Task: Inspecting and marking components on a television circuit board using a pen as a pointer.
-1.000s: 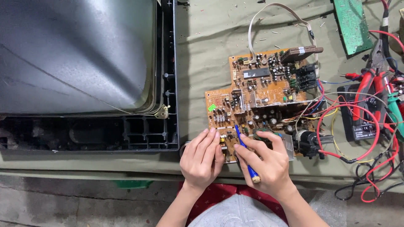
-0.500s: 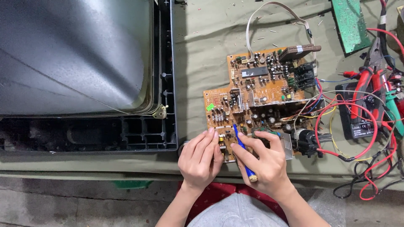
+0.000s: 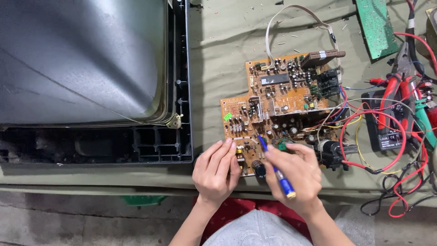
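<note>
Green board [image 3: 374,27] cut by top edge; right hand [image 3: 291,175] hides circuit board's [image 3: 282,105] near corner.

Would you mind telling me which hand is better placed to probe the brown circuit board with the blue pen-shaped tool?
Probably the right hand: it already grips the blue pen-shaped tool, tip down on the brown circuit board. The left hand holds no tool, its fingers resting on the board's near edge.

an electronics repair workshop: opened television set [image 3: 91,77], bare circuit board [image 3: 282,105], tangled test leads [image 3: 387,136], pliers [image 3: 400,64]
</note>
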